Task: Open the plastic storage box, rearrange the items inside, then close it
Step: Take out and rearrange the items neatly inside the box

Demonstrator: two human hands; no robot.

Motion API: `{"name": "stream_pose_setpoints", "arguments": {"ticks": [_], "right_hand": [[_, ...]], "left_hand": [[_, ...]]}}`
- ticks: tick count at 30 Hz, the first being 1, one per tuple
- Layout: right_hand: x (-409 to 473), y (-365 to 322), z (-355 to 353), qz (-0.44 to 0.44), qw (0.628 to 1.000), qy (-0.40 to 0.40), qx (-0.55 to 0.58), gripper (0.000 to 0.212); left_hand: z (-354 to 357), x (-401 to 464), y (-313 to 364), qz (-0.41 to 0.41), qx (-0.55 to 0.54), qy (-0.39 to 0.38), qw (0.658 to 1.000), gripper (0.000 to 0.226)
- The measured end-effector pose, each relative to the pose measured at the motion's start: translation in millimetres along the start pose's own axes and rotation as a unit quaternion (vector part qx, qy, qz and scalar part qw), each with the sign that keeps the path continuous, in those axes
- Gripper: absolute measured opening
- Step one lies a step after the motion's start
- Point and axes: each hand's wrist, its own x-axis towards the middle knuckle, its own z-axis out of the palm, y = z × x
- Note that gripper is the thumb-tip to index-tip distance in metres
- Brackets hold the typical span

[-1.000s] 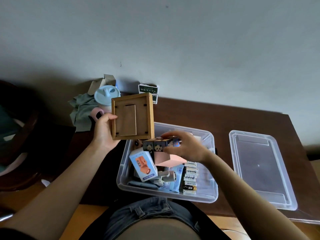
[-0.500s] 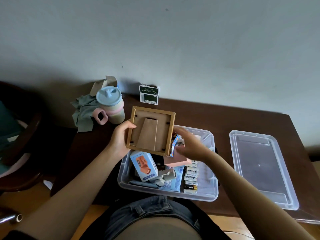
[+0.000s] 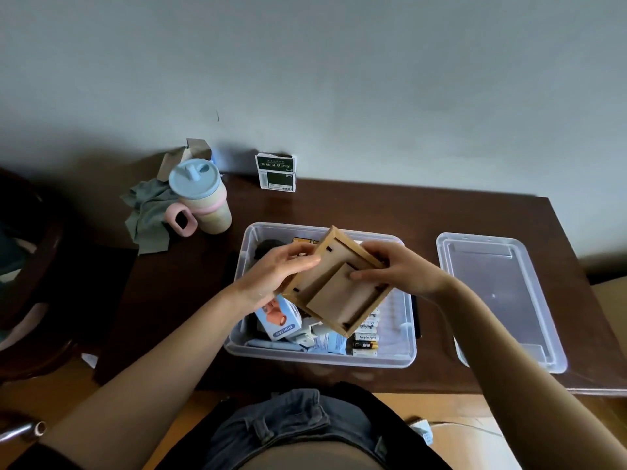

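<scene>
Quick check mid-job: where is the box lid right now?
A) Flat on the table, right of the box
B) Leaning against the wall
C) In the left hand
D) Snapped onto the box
A: the clear lid lies flat on the table to the right of the open storage box, with neither hand on it.

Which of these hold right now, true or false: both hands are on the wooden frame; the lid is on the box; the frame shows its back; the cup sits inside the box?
1. Both the left hand and the right hand hold the wooden frame. True.
2. The lid is on the storage box. False: it lies on the table, right of the box.
3. The frame shows its back. True.
4. The cup sits inside the box. False: it stands on the table, left of it.
</scene>
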Motion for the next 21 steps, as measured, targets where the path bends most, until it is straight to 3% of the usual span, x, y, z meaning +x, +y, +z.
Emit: {"name": "stream_pose_setpoints", "arguments": {"ticks": [3,5,8,13,17,21], "right_hand": [[-16,14,-7,0.008,1.0,0.01,-0.015,0.021],[-25,25,-9,0.013,1.0,0.016,-0.02,0.02],[-33,39,-9,0.026,0.998,0.031,-0.045,0.023],[-40,53,-6,0.025,0.998,0.048,-0.037,0.024],[-36,60,-1,0.011,0.996,0.086,-0.031,0.027],[-32,64,-5,-0.009,0.997,0.065,-0.029,0.028]], "left_hand": [[1,-3,-7,-0.067,0.026,-0.032,0.997,0.027],[5,-3,-12,-0.118,0.137,-0.034,0.983,0.028],[17,-1,-19,-0.127,0.36,-0.084,0.92,0.03],[30,14,-33,-0.133,0.578,-0.088,0.8,0.027],[33,14,-40,-0.13,0.649,-0.067,0.746,0.029],[33,11,-43,-0.141,0.662,-0.052,0.734,0.032]]}}
